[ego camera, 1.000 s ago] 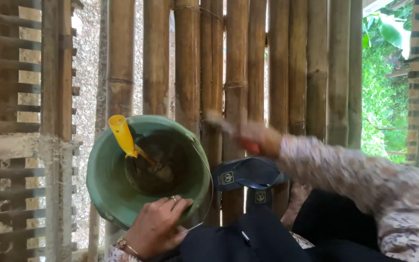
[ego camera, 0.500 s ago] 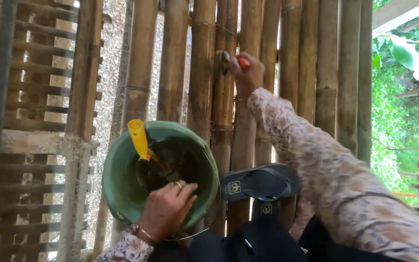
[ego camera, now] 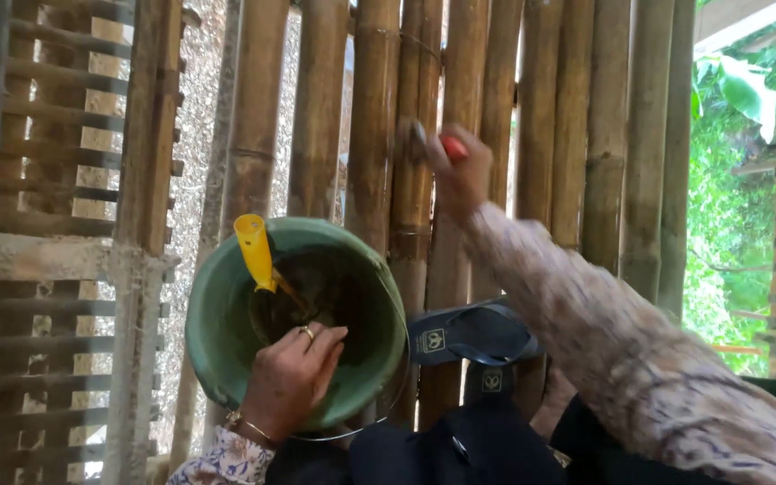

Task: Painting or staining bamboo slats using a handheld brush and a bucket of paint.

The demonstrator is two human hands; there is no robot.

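Head view, looking down a bamboo wall (ego camera: 379,117) of upright poles. The right hand (ego camera: 460,171) is raised at full reach, its fingers closed around a red-handled tool (ego camera: 453,146) whose pale working end (ego camera: 417,136) is blurred against a pole (the kind of tool cannot be told). The step in hand appears to be work on the pole's surface with this tool; a further stroke would call for a firm grip and a steady line along the pole, since the arm is stretched far from the body. The patterned sleeve (ego camera: 621,350) runs diagonally from lower right up to the hand, wrist slightly bent toward the wall. The left hand (ego camera: 291,377) grips the near rim of a green bucket (ego camera: 217,332), fingers curled over the edge, a ring and a bracelet visible; it holds the bucket tilted so that its mouth faces the camera. Inside lies a dark mass, with a yellow-handled tool (ego camera: 254,251) leaning on the far rim. Just right of the bucket is a dark blue sandal (ego camera: 473,334), sole toward the wall.
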